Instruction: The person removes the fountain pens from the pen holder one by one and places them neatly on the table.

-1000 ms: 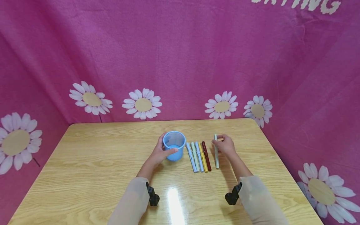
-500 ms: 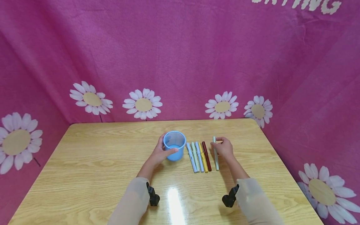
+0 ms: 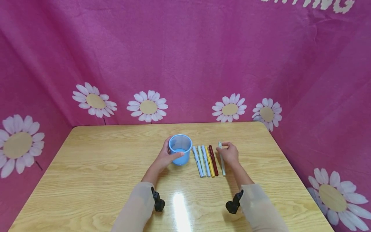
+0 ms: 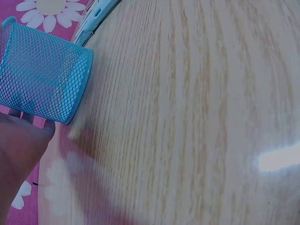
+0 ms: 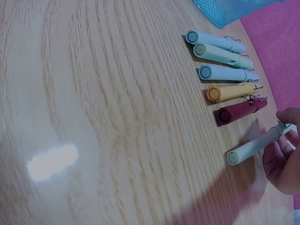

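My left hand grips a blue mesh pen holder, thumb over its near side and fingers round the left. In the left wrist view the mesh wall shows, fingers beneath it. My right hand pinches a pale green pen near its clip end, the other end pointing back toward me. Between holder and hand lie several pens side by side: a light blue pen, a light green pen, another light blue pen, a yellow pen and a dark red pen.
A wooden table carries everything. Behind it and at both sides hangs a pink curtain with white daisies. Light glares off the tabletop near me. A black wrist camera sits on the left sleeve, another wrist camera on the right.
My right hand has shifted slightly left and toward me, tipping the pale green pen's clip end left. My left hand and the pen holder stay put, as do the other pens.
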`<state>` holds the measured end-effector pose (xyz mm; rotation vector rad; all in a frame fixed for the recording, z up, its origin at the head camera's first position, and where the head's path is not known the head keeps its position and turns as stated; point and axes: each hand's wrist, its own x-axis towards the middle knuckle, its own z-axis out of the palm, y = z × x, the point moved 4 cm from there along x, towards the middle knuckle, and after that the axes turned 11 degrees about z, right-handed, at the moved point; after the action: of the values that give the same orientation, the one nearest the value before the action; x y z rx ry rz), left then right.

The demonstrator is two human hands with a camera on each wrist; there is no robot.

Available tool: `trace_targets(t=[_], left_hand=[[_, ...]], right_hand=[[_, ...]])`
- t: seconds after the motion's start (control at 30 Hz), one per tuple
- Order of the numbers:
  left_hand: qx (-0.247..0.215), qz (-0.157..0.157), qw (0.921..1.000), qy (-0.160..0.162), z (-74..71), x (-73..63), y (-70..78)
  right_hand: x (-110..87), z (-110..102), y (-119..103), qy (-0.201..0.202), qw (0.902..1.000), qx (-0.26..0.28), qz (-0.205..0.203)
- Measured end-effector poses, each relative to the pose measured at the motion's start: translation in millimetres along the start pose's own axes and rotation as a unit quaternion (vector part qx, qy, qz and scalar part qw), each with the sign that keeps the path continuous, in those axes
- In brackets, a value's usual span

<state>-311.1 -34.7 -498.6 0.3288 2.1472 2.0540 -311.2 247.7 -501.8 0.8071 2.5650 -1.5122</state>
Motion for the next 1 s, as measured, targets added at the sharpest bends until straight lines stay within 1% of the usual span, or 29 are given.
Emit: trace_targets(t=[0.2,0.37,0.47,0.77,1.0], left_hand=[[0.007,0.013,0.9998,0.010,0.7,-0.3,-1.2],[0.006,0.020,0.9997,0.009,1.0,-1.1,-0.6],[0.005,0.018,0.9998,0.006,1.1,-1.0,-0.9],[0.005,0.009,0.9999,0.003,1.0,0.6,-2.8],[0.020,0.006,0.9998,0.005,0.7,1.0,-3.2]], right_hand=[[3.1,6.8,0.8,0.000,1.0000,0.005,0.003],[1.7,11.3,-1.1,-0.011,0.9997,0.004,0.021],[1.8,12.8,-1.3,-0.011,0.9995,0.002,0.031],[4.9,15.5,0.1,-0.002,0.9991,-0.010,0.041],[4.6,16.8,0.3,-0.001,0.9986,-0.023,0.047]])
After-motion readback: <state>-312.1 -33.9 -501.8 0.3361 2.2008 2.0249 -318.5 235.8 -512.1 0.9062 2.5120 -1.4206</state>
